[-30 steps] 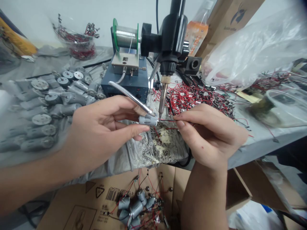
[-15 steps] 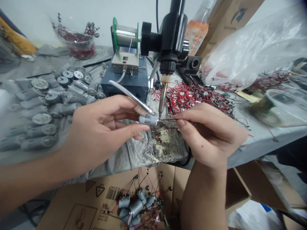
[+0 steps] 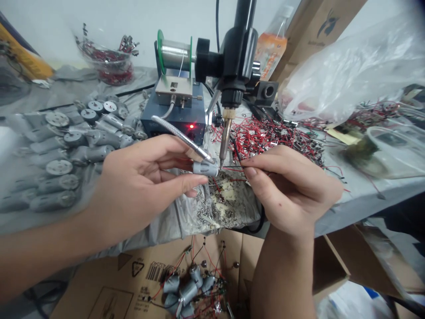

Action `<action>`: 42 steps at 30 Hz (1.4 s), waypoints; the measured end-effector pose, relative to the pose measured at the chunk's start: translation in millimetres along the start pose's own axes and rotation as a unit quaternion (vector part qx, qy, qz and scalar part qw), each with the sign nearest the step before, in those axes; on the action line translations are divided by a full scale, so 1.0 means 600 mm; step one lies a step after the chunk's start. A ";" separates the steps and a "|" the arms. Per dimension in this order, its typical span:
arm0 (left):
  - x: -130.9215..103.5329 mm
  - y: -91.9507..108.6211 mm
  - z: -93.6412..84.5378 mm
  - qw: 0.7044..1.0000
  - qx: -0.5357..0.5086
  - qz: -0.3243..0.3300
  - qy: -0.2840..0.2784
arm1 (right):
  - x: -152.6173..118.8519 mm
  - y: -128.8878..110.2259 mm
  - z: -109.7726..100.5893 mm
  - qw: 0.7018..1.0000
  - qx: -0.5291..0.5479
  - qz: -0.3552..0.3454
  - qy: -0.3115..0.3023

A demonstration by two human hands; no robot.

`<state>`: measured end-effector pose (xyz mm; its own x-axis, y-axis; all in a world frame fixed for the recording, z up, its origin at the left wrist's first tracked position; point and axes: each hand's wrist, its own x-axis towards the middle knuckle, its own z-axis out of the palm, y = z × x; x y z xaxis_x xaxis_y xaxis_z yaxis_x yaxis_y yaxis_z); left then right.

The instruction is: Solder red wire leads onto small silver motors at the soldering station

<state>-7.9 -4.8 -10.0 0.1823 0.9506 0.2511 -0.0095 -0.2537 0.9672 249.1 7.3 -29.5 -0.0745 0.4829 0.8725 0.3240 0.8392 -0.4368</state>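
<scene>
My left hand [image 3: 146, 175] is closed on a small grey motor [image 3: 204, 168], with its terminal end pointing right. Between thumb and fingertip, my right hand [image 3: 288, 186] pinches thin wires [image 3: 232, 167], a dark one and a red one, that run to that end of the motor. The tip of a soldering iron [image 3: 224, 144], clamped upright, comes down at the motor's terminal end. A metal solder feed tube [image 3: 182, 138] slants down to the same spot. Whether the tip touches the terminal is too small to tell.
Many grey motors [image 3: 59, 166] lie at left. Behind stands a blue soldering station [image 3: 172, 117] with a solder spool [image 3: 175, 55]. Red-wired parts [image 3: 272, 137] pile up at right, near a clear plastic tub [image 3: 398, 146]. Wired motors [image 3: 189, 290] lie on cardboard [image 3: 113, 274] below the table edge.
A red light now glows on the soldering station. Both hands, the motor and the wires stay nearly where they were; the view has shifted slightly.
</scene>
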 end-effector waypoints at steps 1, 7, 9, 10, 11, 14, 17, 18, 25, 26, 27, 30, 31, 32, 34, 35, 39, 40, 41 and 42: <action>0.001 -0.002 0.000 1.000 -0.006 0.000 0.003 | 0.000 -0.001 -0.001 1.000 0.000 0.006 -0.005; 0.003 -0.008 0.000 1.000 -0.008 0.005 0.001 | -0.003 -0.006 -0.004 0.999 -0.002 0.028 -0.017; 0.003 -0.005 0.001 1.000 -0.006 0.004 0.002 | -0.004 -0.006 -0.005 0.999 -0.004 0.030 -0.019; 0.003 -0.003 0.001 1.000 -0.005 0.003 0.002 | -0.004 -0.006 -0.005 0.999 -0.004 0.030 -0.021; 0.003 -0.001 0.002 1.000 -0.004 0.002 0.003 | -0.004 -0.006 -0.005 0.999 -0.004 0.031 -0.021; 0.003 0.003 0.005 1.000 0.002 -0.002 0.002 | -0.004 -0.007 -0.005 0.999 -0.005 0.033 -0.022; 0.002 0.004 0.005 1.000 0.003 -0.003 0.008 | -0.003 -0.008 -0.005 0.999 -0.005 0.033 -0.025; 0.002 0.004 0.005 1.000 0.002 -0.002 0.010 | -0.003 -0.008 -0.005 0.999 -0.004 0.031 -0.026; 0.001 0.002 0.001 1.000 0.019 0.008 0.013 | -0.004 -0.010 -0.007 0.999 -0.007 0.036 -0.027; 0.001 0.002 0.001 1.000 0.021 0.009 0.014 | -0.004 -0.010 -0.007 0.999 -0.007 0.037 -0.028; 0.000 0.002 0.001 1.000 0.022 0.008 0.015 | -0.004 -0.010 -0.007 0.999 -0.008 0.036 -0.029; -0.001 0.004 0.002 1.000 0.023 0.006 0.014 | -0.004 -0.010 -0.007 0.999 -0.009 0.033 -0.031; -0.001 0.004 0.002 1.000 0.022 0.004 0.014 | -0.003 -0.009 -0.007 0.999 -0.008 0.032 -0.033; 0.000 0.005 0.003 1.000 0.020 0.005 0.014 | -0.003 -0.008 -0.006 0.999 -0.006 0.031 -0.034; 0.002 0.006 0.004 1.000 0.021 0.007 0.015 | -0.004 -0.007 -0.006 0.999 -0.003 0.029 -0.035; 0.002 0.006 0.005 1.000 0.021 0.012 0.016 | -0.004 -0.007 -0.006 0.999 -0.002 0.028 -0.035; 0.002 0.001 0.006 0.999 0.014 0.027 0.014 | -0.005 -0.006 -0.006 0.999 -0.003 0.030 -0.033; 0.001 0.000 0.006 1.000 0.008 0.027 0.014 | -0.005 -0.005 -0.006 0.999 -0.003 0.030 -0.033; 0.001 -0.002 0.006 1.000 0.004 0.023 0.013 | -0.005 -0.005 -0.006 0.999 -0.002 0.030 -0.034; 0.001 -0.003 0.006 1.000 0.001 0.019 0.011 | -0.005 -0.005 -0.006 0.999 -0.002 0.029 -0.034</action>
<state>-4.3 -4.7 -11.6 0.1602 0.9442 0.2878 -0.0145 -0.2893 0.9571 251.8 2.4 -30.0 -0.1199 0.5461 0.8291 0.3342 0.8086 -0.4842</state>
